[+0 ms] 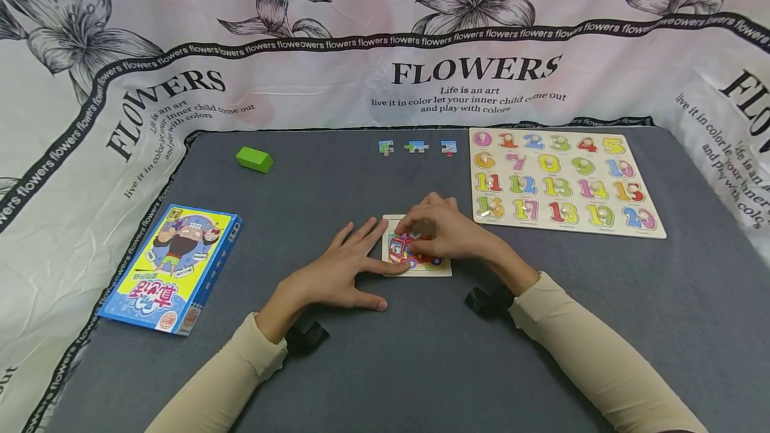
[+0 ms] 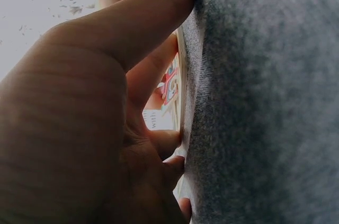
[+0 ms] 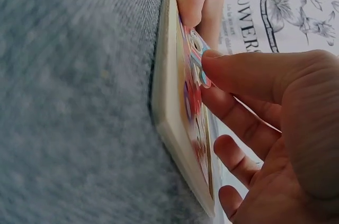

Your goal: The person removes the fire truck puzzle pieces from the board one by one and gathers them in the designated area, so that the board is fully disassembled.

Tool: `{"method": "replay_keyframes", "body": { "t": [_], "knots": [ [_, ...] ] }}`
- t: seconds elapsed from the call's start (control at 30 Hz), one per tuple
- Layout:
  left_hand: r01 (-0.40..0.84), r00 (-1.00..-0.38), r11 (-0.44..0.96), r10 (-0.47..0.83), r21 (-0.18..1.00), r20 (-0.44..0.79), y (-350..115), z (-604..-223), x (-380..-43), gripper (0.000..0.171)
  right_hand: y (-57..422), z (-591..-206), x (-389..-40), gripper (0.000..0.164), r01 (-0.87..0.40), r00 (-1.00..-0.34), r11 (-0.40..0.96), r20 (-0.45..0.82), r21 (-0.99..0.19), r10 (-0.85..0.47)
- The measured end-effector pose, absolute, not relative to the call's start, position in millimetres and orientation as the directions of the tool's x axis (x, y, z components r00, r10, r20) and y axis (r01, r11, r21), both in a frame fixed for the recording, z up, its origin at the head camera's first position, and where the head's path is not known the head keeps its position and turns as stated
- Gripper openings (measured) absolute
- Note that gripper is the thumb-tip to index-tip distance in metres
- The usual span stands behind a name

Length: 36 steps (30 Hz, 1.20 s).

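Observation:
A small wooden puzzle board point(image 1: 446, 271) with a red vehicle picture lies on the grey cloth between both hands. My left hand point(image 1: 337, 278) is spread flat at its left side, the index fingertip on the lower edge and other fingertips at the upper left corner. From the upper right, my right hand point(image 1: 451, 229) reaches over the board. Its thumb and index finger pinch a colourful puzzle piece point(image 3: 198, 49), red and light blue, which stands tilted up from the board in the right wrist view. The fingers cover part of the picture.
Three small jigsaw pieces point(image 1: 416, 146) lie in a row behind the board. A number puzzle board point(image 1: 568, 182) is at the back right. To the left are a green block point(image 1: 254, 160) and a blue and yellow box point(image 1: 171, 266).

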<state>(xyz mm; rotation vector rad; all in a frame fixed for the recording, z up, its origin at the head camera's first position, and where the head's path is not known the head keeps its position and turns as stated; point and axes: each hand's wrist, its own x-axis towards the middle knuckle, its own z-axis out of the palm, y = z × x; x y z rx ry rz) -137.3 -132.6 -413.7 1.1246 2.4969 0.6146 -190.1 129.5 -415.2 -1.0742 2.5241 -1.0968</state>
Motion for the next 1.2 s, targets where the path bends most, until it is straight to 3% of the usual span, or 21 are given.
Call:
{"method": "replay_keyframes", "body": {
  "t": [0.47, 1.2],
  "knots": [
    [0.643, -0.628, 0.592, 0.771, 0.486, -0.108, -132.5, -410.9, -136.8, 0.070, 126.1, -416.7, -190.4, 0.034, -0.634, -0.673, 0.468, 0.142, -0.615, -0.726],
    [0.620, -0.638, 0.608, 0.759, 0.495, -0.132, -132.4, -414.0, -135.0, 0.069, 134.1, -415.5, -192.6, 0.034, -0.610, -0.703, 0.485, 0.146, -0.626, -0.696]
  ]
}}
